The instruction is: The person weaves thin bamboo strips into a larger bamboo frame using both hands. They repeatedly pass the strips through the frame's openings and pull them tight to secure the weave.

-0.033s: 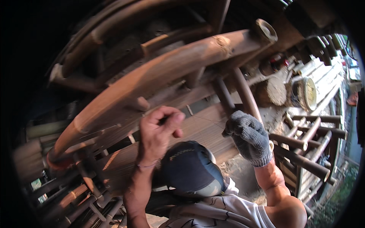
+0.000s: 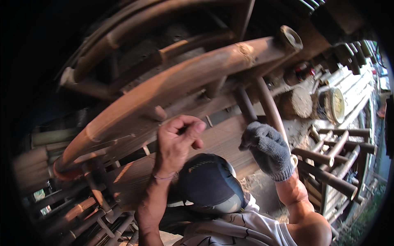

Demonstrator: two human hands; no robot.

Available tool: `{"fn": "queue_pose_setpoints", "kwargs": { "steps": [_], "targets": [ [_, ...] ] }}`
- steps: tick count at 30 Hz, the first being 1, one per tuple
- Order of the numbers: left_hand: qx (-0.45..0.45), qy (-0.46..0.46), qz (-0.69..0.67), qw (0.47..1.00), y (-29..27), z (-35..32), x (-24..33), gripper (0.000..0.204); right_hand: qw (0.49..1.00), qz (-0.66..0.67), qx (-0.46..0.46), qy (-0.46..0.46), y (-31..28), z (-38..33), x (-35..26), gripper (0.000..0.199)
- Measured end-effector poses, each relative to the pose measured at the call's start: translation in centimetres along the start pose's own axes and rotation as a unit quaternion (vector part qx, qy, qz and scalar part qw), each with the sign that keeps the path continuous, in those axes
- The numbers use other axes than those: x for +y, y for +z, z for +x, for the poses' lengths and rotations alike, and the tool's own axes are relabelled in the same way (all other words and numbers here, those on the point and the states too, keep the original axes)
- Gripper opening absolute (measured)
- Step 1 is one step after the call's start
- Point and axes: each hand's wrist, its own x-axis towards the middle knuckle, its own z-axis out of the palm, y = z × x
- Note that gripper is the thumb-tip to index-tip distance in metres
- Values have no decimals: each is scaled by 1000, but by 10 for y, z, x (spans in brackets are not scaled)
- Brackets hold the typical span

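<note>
My left hand (image 2: 179,139), bare with a thin band at the wrist, is raised with curled fingers and the thumb pressed against them. My right hand (image 2: 266,149), in a grey knitted glove, is closed at about the same height, to the right. A thin strand ran between the two hands in the earlier frame; now it is too faint to trace clearly. Beyond my hands a thick curved bamboo pole (image 2: 164,88) crosses the view, with a short bamboo peg (image 2: 157,113) near my left hand. Neither hand appears to touch the pole.
A dark cap (image 2: 211,180) and a white shirt (image 2: 234,229) show between my forearms. On the right stand a bamboo frame (image 2: 328,176), a clear round tub (image 2: 331,105) and a round, pale-topped block (image 2: 301,102). More bamboo pieces (image 2: 94,221) lie at lower left.
The view has shifted slightly, so the bamboo sits a little lower and further right. My left hand is slightly nearer my right one. The strand between them has faded from sight.
</note>
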Motion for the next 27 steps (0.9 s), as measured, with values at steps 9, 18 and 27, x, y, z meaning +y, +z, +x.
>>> {"fn": "queue_pose_setpoints", "kwargs": {
  "steps": [9, 18, 27],
  "targets": [
    [-62, -113, 18, 991, -22, -11, 1, 31, 928, -334, -81, 142, 32, 40, -8, 51],
    [-122, -152, 94, 976, -14, 4, 17, 25, 775, -599, -193, -50, 29, 61, -7, 37],
    [-128, -129, -43, 982, -38, -2, 47, 22, 584, -726, -184, -311, 58, 74, -62, 15]
  ]
}}
